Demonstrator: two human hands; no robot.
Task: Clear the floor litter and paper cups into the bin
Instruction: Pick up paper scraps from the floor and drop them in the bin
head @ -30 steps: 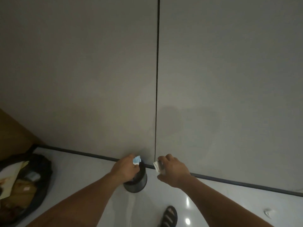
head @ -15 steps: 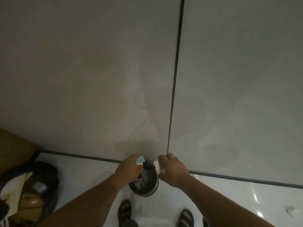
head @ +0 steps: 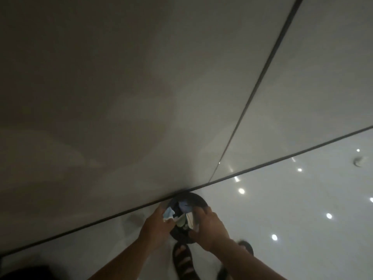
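Fingers [head: 160,210] of the left hand [head: 155,225] pinch a crumpled blue-white scrap [head: 168,213] over the bin [head: 198,199]; the right hand [head: 210,229] grips a white scrap [head: 190,219] at its near rim. Both scraps look light, soft and crushable, so any pinch holds. Round, dark and likely light, the bin sits on glossy floor [head: 282,199] against the wall [head: 121,98].

Dim room, wall meeting floor
A grey panelled wall [head: 121,77] is joined by a glossy white floor [head: 302,219]; light spots [head: 241,191] are reflected at right.
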